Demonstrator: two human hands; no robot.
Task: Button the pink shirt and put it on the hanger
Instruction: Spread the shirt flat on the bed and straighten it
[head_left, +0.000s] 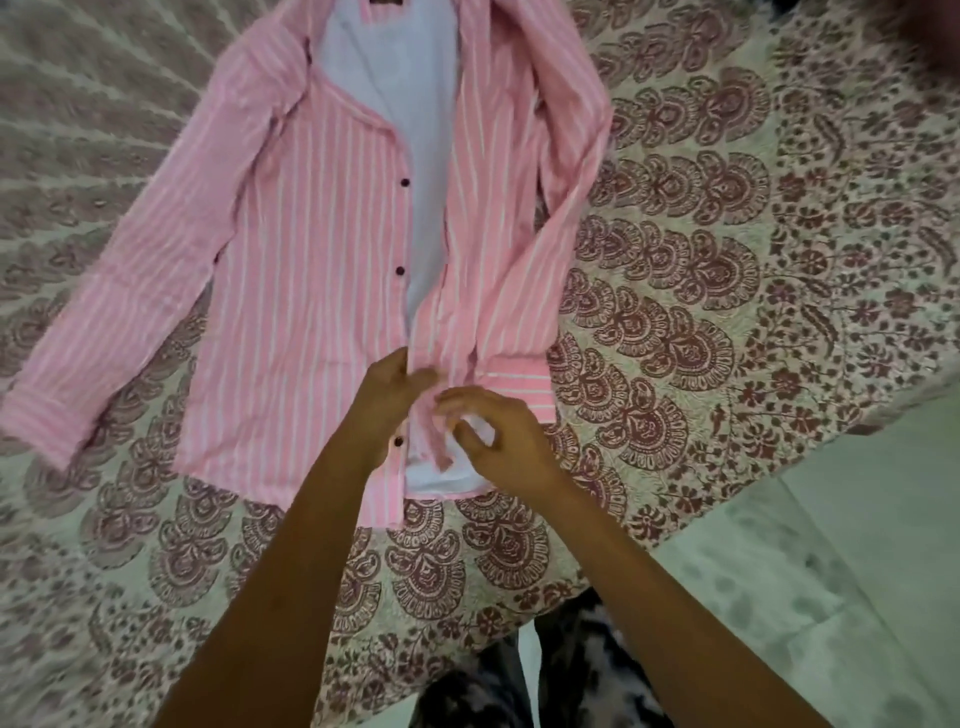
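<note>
The pink shirt (311, 234) lies face up and spread flat on a patterned bedspread (675, 260), sleeves out to either side. Its fronts are parted, so the pale inside shows down the middle. Both hands work at the lower front. The left hand (387, 400) curls round the edge that carries the dark buttons (400, 270), and the right hand (498, 436) pinches the facing edge between thumb and fingertips, drawing it across. The two hands are almost touching.

The step in hand looks like the buttoning, begun low on the shirt. The two upper buttons stand plainly undone, well apart from the opposite edge. The cloth between the fingers is blurred, so it cannot be told whether a button there is already through its hole.

The next move probably calls for the buttonhole to be lined up over the button and the button pushed through. The left hand would keep its edge taut meanwhile. After that, the same up the front.

No container shows in this view, and no hanger either; it would have to be fetched before the shirt can be hung.
</note>
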